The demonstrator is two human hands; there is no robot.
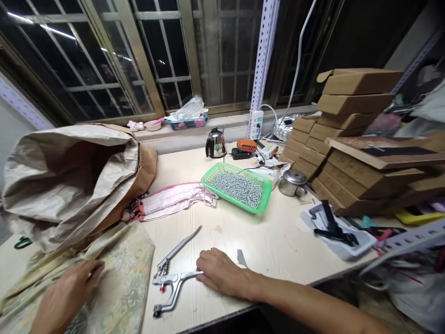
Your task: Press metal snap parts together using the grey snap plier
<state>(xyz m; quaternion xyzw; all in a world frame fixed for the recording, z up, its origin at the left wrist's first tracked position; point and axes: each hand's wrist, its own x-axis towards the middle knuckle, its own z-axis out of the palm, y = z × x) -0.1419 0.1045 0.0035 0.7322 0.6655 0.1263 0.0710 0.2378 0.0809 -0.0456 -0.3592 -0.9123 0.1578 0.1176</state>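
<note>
Snap fastener pliers point(175, 279) in silver metal lie on the table, handles spread and a small red tip inside the jaw. My right hand point(222, 272) is closed around the end of the lower handle. At the lower left, my left hand point(71, 292) rests over a pale green and yellow floral cloth point(128, 273). Its fingers are curled together and slightly blurred; what they hold, if anything, cannot be made out. Just beyond my right hand is a small grey scrap point(240, 258).
A green basket point(266, 197) of small metal pieces stands mid-table, beside a pink-white cloth point(174, 200). A large paper sack point(69, 181) gapes at left. Cardboard boxes point(358, 83), a lidded metal pot point(292, 182) and a white tray point(342, 248) with black tools occupy the right.
</note>
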